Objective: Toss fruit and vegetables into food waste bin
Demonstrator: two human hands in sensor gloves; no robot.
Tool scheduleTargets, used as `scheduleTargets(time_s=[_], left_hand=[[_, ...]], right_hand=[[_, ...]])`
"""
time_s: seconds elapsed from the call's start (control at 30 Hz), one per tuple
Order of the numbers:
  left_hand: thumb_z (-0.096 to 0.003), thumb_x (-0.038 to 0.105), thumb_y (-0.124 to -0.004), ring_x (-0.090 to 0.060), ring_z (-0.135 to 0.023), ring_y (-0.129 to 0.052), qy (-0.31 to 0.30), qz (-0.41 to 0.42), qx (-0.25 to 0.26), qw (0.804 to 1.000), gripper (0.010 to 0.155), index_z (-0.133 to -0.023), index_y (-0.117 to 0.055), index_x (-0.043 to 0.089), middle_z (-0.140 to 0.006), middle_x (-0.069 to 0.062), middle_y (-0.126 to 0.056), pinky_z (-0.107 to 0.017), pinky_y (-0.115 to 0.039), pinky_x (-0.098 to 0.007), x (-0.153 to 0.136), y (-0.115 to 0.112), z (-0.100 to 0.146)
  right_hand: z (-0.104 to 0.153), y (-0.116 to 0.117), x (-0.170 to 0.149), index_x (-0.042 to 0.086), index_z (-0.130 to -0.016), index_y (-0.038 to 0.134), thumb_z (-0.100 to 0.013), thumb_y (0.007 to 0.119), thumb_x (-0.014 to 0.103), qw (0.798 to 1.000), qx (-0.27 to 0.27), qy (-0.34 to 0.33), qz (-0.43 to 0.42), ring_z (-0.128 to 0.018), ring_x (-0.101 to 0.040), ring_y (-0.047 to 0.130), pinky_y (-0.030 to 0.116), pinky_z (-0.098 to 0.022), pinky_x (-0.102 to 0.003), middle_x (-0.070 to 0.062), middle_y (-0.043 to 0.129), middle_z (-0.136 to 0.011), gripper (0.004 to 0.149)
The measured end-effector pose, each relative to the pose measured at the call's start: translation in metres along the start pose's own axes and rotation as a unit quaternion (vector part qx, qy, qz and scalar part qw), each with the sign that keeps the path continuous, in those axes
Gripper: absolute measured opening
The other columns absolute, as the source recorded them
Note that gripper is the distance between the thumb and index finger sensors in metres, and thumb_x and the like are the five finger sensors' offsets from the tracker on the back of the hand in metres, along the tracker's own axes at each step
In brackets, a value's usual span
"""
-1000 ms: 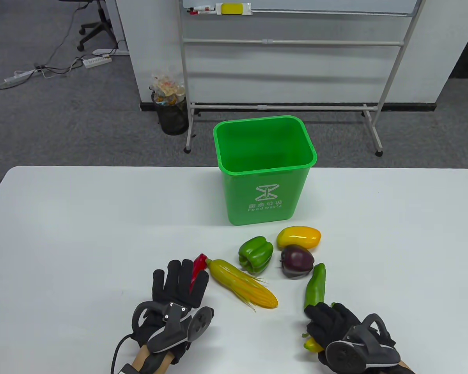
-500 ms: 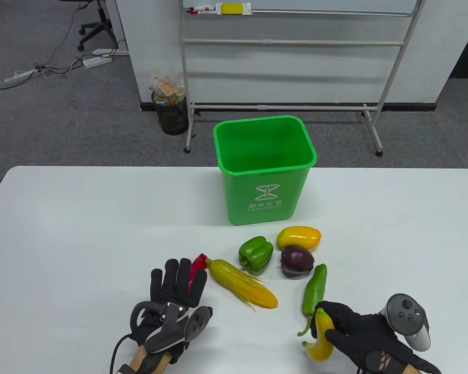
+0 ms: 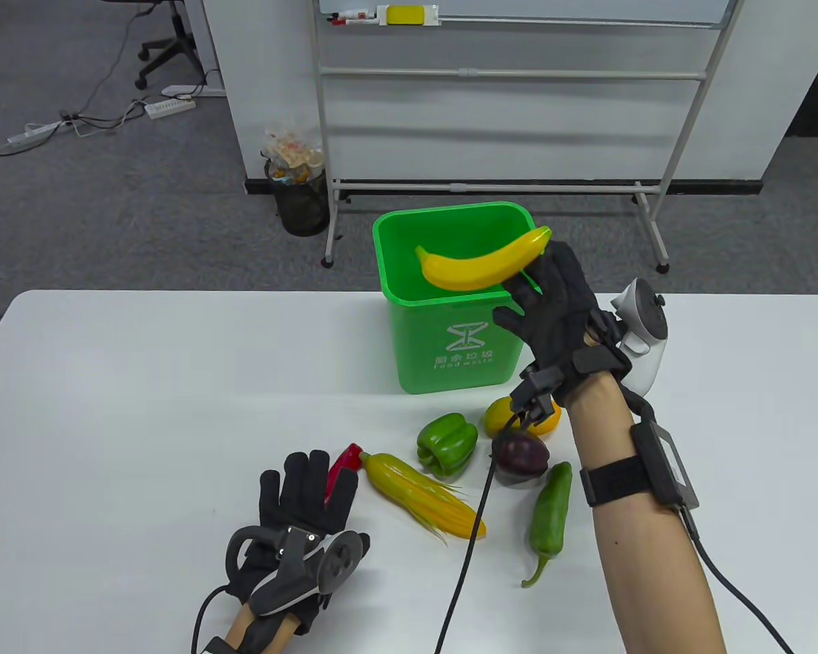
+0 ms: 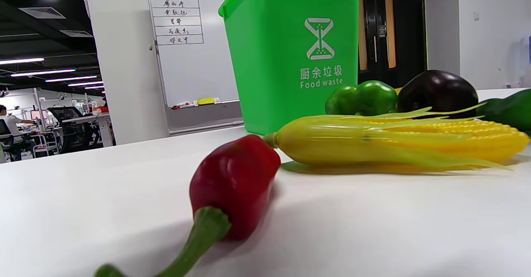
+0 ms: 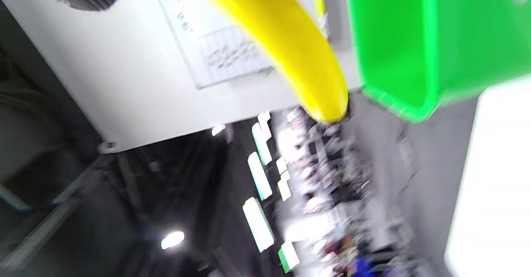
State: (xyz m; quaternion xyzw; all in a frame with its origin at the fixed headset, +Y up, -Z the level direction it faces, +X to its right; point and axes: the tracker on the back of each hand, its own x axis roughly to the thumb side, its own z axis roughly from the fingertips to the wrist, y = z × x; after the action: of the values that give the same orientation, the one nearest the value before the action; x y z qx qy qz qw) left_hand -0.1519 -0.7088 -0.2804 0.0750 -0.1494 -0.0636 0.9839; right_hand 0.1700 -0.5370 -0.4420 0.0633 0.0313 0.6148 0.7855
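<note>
My right hand [image 3: 552, 300] grips a yellow banana [image 3: 480, 262] by its stem end and holds it level over the open green food waste bin [image 3: 460, 340]. The banana also shows in the right wrist view [image 5: 286, 40], beside the bin wall [image 5: 415, 40]. My left hand [image 3: 307, 490] lies flat and open on the table, its fingers touching a red chili pepper [image 3: 343, 463]. On the table lie a corn cob [image 3: 422, 494], a green bell pepper [image 3: 446, 444], a dark eggplant [image 3: 520, 456], a yellow mango [image 3: 499, 415] partly hidden by my wrist, and a long green pepper [image 3: 551, 511].
The white table [image 3: 143, 381] ends just behind the bin. Behind it on the grey floor stand a whiteboard frame [image 3: 497, 184] and a black mesh wastebasket [image 3: 300, 197]. My right glove's cable [image 3: 467, 545] hangs down over the corn's tip.
My right hand picked up the banana from the near right of the table and carried it up and forward over the bin. The left hand stayed nearly still.
</note>
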Motion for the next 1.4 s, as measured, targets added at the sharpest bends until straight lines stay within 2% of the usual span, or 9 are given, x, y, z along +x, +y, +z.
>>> scheduleTargets(time_s=[0.1, 0.33, 0.43, 0.63, 0.73, 0.87, 0.93, 1.17, 1.4], left_hand=[[-0.0377, 0.066, -0.058, -0.055, -0.106, -0.025, -0.001, 0.002, 0.003, 1.000, 0.087, -0.109, -0.030, 0.024, -0.114, -0.022, -0.010, -0.071, -0.030, -0.075, -0.002, 0.000, 0.000], [-0.0378, 0.066, -0.058, -0.055, -0.106, -0.025, -0.002, -0.001, -0.002, 1.000, 0.087, -0.109, -0.030, 0.024, -0.114, -0.022, -0.011, -0.071, -0.029, -0.075, -0.003, -0.001, 0.000], [-0.0378, 0.066, -0.058, -0.055, -0.106, -0.025, -0.005, -0.003, 0.000, 1.000, 0.087, -0.109, -0.031, 0.024, -0.114, -0.022, -0.011, -0.071, -0.030, -0.075, 0.000, -0.001, 0.000], [-0.0378, 0.066, -0.058, -0.055, -0.106, -0.025, -0.006, -0.009, -0.004, 1.000, 0.087, -0.109, -0.031, 0.024, -0.114, -0.022, -0.011, -0.071, -0.030, -0.075, 0.001, -0.003, -0.001], [-0.0378, 0.066, -0.058, -0.054, -0.106, -0.025, -0.005, -0.010, -0.006, 1.000, 0.087, -0.109, -0.031, 0.024, -0.114, -0.022, -0.011, -0.071, -0.030, -0.075, 0.001, -0.003, -0.001], [-0.0379, 0.066, -0.058, -0.054, -0.106, -0.025, -0.005, -0.011, -0.009, 1.000, 0.087, -0.109, -0.031, 0.024, -0.114, -0.022, -0.011, -0.071, -0.030, -0.075, 0.002, -0.002, -0.001], [-0.0378, 0.066, -0.058, -0.054, -0.106, -0.025, -0.006, -0.012, -0.011, 1.000, 0.087, -0.109, -0.031, 0.024, -0.114, -0.022, -0.011, -0.071, -0.030, -0.075, 0.003, -0.002, -0.001], [-0.0379, 0.065, -0.058, -0.054, -0.106, -0.025, -0.009, -0.013, -0.014, 1.000, 0.087, -0.109, -0.031, 0.024, -0.114, -0.022, -0.011, -0.072, -0.030, -0.075, 0.004, -0.003, -0.002], [-0.0379, 0.065, -0.058, -0.054, -0.106, -0.025, -0.009, -0.013, -0.014, 1.000, 0.087, -0.109, -0.031, 0.024, -0.114, -0.022, -0.011, -0.072, -0.030, -0.075, 0.005, -0.003, -0.001]], right_hand=[[0.010, -0.005, -0.008, 0.015, -0.105, 0.004, -0.046, 0.065, 0.061, 0.996, -0.037, -0.036, 0.071, -0.111, -0.050, 0.027, 0.038, -0.072, -0.074, -0.020, 0.004, -0.110, 0.096], [0.045, -0.023, -0.015, 0.015, -0.109, 0.025, -0.047, 0.069, 0.054, 0.991, 0.024, -0.063, 0.115, -0.109, -0.050, 0.040, 0.041, -0.071, -0.074, -0.019, 0.022, -0.113, 0.086], [0.068, -0.023, -0.012, 0.016, -0.110, 0.034, -0.046, 0.070, 0.051, 0.965, 0.064, -0.112, 0.226, -0.109, -0.047, 0.049, 0.045, -0.071, -0.073, -0.017, 0.033, -0.114, 0.081], [0.120, -0.014, -0.040, 0.021, -0.108, 0.046, -0.045, 0.075, 0.041, 0.830, 0.147, -0.200, 0.500, -0.109, -0.042, 0.054, 0.045, -0.073, -0.071, -0.011, 0.042, -0.114, 0.072], [0.141, -0.013, -0.075, 0.032, -0.106, 0.052, -0.044, 0.080, 0.034, 0.726, 0.192, -0.215, 0.624, -0.110, -0.037, 0.051, 0.042, -0.075, -0.070, -0.005, 0.044, -0.114, 0.068], [0.160, -0.022, -0.136, 0.042, -0.104, 0.049, -0.040, 0.088, 0.028, 0.542, 0.242, -0.211, 0.776, -0.113, -0.031, 0.044, 0.037, -0.077, -0.068, 0.005, 0.039, -0.115, 0.076], [0.160, -0.029, -0.157, 0.043, -0.104, 0.046, -0.038, 0.091, 0.026, 0.490, 0.252, -0.205, 0.809, -0.114, -0.029, 0.040, 0.035, -0.078, -0.068, 0.007, 0.035, -0.115, 0.081], [0.155, -0.043, -0.206, 0.044, -0.104, 0.037, -0.036, 0.095, 0.021, 0.419, 0.277, -0.198, 0.842, -0.114, -0.028, 0.034, 0.032, -0.079, -0.066, 0.008, 0.025, -0.114, 0.092], [0.156, -0.041, -0.223, 0.040, -0.103, 0.044, -0.037, 0.094, 0.018, 0.399, 0.290, -0.209, 0.844, -0.111, -0.029, 0.043, 0.036, -0.078, -0.065, 0.005, 0.035, -0.113, 0.086]])
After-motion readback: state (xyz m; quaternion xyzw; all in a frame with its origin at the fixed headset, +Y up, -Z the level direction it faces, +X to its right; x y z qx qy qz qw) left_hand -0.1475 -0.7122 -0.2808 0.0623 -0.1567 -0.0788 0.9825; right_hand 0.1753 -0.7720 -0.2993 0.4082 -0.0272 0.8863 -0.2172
